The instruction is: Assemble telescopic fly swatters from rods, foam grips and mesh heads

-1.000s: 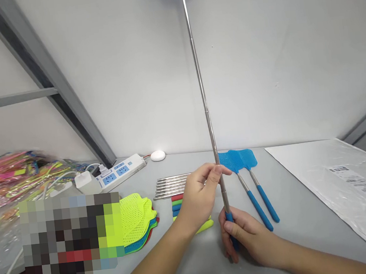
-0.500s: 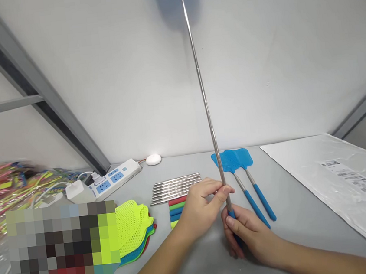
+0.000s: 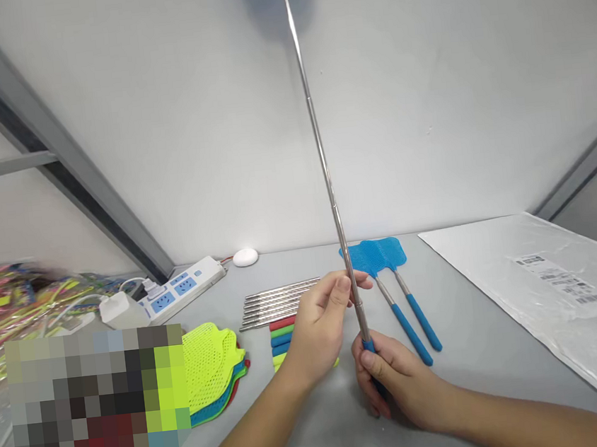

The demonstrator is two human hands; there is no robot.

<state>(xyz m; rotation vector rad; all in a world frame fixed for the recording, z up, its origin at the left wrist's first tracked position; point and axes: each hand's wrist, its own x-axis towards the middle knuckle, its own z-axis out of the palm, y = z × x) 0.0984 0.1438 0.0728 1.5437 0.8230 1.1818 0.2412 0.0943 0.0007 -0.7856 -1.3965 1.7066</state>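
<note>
A fly swatter (image 3: 321,151) with an extended telescopic metal rod stands nearly upright, leaning slightly left at the top. Its blue head is almost wholly cut off by the upper edge of the head view. My right hand (image 3: 400,376) is wrapped round its blue grip. Higher up, my left hand (image 3: 320,324) is closed on the lower rod, thumb in front and fingertips behind. Behind my hands two blue fly swatters (image 3: 408,311) with short rods lie side by side on the grey table. Metal rods (image 3: 272,303) and coloured grips (image 3: 282,340) lie left of my left hand, partly hidden by it.
Yellow, blue, green and red swatter heads (image 3: 211,364) are stacked at left, beside a pixelated area. A power strip (image 3: 182,289) with plugs and a white oval object (image 3: 245,257) sit near the wall. Bagged colourful items (image 3: 13,303) lie far left, a white plastic mailer (image 3: 529,284) at right.
The swatter has shifted up and left in view, so its head has nearly left the picture. My left hand has moved slightly up along the rod, while my right hand keeps its hold.
</note>
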